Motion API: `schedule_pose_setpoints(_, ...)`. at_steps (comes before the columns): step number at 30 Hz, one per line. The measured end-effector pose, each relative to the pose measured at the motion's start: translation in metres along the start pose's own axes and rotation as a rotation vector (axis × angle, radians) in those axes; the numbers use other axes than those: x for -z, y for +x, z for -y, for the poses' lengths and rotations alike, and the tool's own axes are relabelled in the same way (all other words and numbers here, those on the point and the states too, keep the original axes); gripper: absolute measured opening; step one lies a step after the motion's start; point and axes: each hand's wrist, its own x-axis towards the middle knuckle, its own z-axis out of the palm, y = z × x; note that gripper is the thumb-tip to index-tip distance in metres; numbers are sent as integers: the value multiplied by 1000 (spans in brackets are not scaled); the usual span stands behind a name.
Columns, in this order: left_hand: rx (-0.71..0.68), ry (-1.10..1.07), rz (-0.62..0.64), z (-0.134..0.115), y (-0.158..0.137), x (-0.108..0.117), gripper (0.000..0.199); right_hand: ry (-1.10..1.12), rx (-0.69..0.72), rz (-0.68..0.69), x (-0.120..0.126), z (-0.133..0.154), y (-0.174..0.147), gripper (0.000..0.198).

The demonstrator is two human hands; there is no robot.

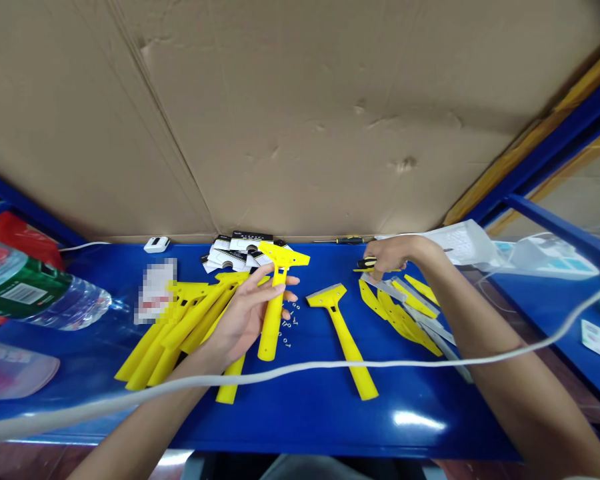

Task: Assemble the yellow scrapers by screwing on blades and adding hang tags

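Note:
My left hand [250, 310] is closed round a yellow scraper handle [271, 327], its wide head up and tilted. My right hand [387, 253] grips a screwdriver [367, 263] by its black-and-yellow handle, most of it hidden. The right fingertips point down at a pile of yellow cover plates [400, 317] and grey metal strips [433, 325]; whether they pinch one I cannot tell. Between the hands lies a scraper [343, 337] with a grey strip along its head edge. Small screws and nuts [286, 325] are scattered behind my left fingers. More yellow handles [180, 327] are heaped at the left.
White-and-black small boxes [230, 252] and another screwdriver [350, 240] lie along the cardboard wall [300, 120]. A large bottle [35, 287] and a clear tub [17, 369] are at the left. A white cable [300, 368] crosses the view in front of my arms.

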Motion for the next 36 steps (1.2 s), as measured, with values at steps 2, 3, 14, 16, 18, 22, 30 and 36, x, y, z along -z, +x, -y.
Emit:
schedule_pose_setpoints(2, 3, -4, -1, 1, 0, 0, 61, 0, 11, -15, 0, 1, -1, 62)
schedule_pose_setpoints(3, 4, -4, -1, 1, 0, 0, 62, 2, 26, -34, 1, 2, -2, 62)
schedule_pose_setpoints(14, 84, 172, 151, 5, -1, -7, 45, 316, 662, -412, 9, 60, -55, 39)
schedule_pose_setpoints(16, 92, 155, 218, 5, -3, -7, 55, 409, 728, -399, 2, 76, -57, 38)
schedule_pose_setpoints(18, 78, 154, 288, 5, -4, -7, 58, 479, 759, -373, -6, 90, -53, 34)
schedule_pose_setpoints(22, 62, 186, 318, 10, -2, -3, 51, 563, 764, -307, -20, 105, -41, 27)
schedule_pose_setpoints(30, 19, 257, 95, 13, 3, -5, 36, 555, 783, -360, -32, 116, -35, 43)
schedule_pose_setpoints(36, -56, 224, 30, 11, 3, -3, 35, 850, 808, -251, -28, 120, -47, 42)
